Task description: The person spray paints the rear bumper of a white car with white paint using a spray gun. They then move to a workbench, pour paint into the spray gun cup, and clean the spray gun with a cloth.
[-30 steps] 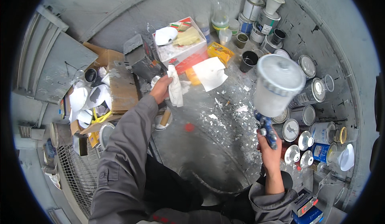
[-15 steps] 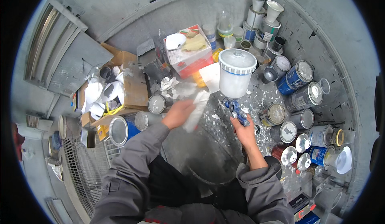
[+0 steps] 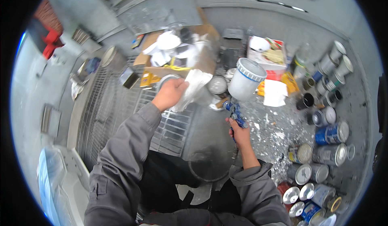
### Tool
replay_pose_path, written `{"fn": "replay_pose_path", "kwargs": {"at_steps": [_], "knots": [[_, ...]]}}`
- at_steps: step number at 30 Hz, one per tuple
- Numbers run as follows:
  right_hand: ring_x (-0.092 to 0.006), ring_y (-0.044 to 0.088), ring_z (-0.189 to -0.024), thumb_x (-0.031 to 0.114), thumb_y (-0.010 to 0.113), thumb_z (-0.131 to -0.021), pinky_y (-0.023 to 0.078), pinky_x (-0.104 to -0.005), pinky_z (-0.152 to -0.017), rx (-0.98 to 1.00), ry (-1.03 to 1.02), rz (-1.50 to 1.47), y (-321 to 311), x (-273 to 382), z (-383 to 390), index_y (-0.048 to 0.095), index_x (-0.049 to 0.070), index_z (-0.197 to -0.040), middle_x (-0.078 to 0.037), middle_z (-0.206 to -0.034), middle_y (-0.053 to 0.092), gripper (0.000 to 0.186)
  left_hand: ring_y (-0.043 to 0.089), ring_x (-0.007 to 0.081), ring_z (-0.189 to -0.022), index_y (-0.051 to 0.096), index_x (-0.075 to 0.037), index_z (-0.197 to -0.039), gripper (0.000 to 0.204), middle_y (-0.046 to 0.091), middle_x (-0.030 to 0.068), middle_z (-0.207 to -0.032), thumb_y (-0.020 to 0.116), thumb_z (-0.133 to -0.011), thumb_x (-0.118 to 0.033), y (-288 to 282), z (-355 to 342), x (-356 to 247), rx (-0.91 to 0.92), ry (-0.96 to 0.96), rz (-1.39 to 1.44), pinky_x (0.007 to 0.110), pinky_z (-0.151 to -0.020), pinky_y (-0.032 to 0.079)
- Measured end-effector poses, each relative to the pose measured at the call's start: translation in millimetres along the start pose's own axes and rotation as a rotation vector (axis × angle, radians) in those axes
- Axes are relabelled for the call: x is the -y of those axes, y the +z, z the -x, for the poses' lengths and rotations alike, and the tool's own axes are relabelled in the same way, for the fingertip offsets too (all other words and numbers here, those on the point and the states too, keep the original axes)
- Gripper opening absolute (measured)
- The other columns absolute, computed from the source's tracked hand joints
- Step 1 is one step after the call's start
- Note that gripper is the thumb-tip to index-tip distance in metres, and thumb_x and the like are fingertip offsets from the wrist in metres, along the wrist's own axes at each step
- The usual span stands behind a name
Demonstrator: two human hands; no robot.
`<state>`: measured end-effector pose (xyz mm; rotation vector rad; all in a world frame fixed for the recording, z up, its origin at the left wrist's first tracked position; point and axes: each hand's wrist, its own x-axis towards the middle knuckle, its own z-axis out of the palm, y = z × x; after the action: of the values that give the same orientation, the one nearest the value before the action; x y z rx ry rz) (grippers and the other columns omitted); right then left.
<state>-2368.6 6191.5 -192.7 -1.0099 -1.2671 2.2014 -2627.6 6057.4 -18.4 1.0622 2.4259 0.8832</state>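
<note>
My right hand (image 3: 239, 133) is closed round the handle of a blue spray gun (image 3: 235, 112). A large pale cup (image 3: 245, 82) with a ribbed lid sits on top of the gun, tilted slightly. In my left hand (image 3: 169, 94), the fingers pinch a crumpled white paper wipe (image 3: 193, 90), which hangs off to the right and is a little blurred. That hand hovers in front of an open cardboard box (image 3: 161, 72) filled with used white cups and paper. Beside the wipe stands a grey-lidded can (image 3: 218, 85).
Paint cans (image 3: 332, 133) crowd the right wall. A white-and-red box (image 3: 275, 70) with rags is at the back, a white sheet (image 3: 275, 93) before it. Paint flecks dot the floor (image 3: 266, 125); a metal grating (image 3: 165, 133) lies left. A pale panel with blue film (image 3: 64, 181) stands lower left.
The view has swung left, so the surroundings sit further right. My left hand has carried the wipe toward the cardboard box. The spray gun stays in my right hand, now further from the right-hand cans.
</note>
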Motion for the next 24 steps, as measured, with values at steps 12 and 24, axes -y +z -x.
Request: {"fn": "replay_pose_path", "kwargs": {"at_steps": [12, 24], "knots": [[-0.0301, 0.072, -0.075, 0.027, 0.076, -0.097, 0.056, -0.0406, -0.072, 0.187, -0.278, 0.531, 109.6, -83.4, 4.4, 0.072, 0.001, -0.116, -0.014, -0.088, 0.075, 0.033, 0.069, 0.0101, -0.086, 0.072, 0.003, -0.119, 0.034, 0.076, 0.0038, -0.095, 0.057, -0.111, -0.026, -84.6, 196.5, 73.3, -0.236, -0.403, 0.093, 0.032, -0.08, 0.056], [-0.0339, 0.078, -0.092, 0.025, 0.077, -0.092, 0.058, -0.0412, -0.083, 0.338, -0.372, 0.658, 159.5, -123.4, 13.7, 0.067, 0.002, -0.136, -0.022, -0.1, 0.078, 0.05, 0.066, 0.0538, -0.094, 0.065, 0.002, -0.108, 0.029, 0.069, 0.032, -0.094, 0.057, -0.106, -0.025, -47.8, 289.2, 107.1, -0.587, -0.387, -0.036, 0.054, -0.082, 0.053]]}}
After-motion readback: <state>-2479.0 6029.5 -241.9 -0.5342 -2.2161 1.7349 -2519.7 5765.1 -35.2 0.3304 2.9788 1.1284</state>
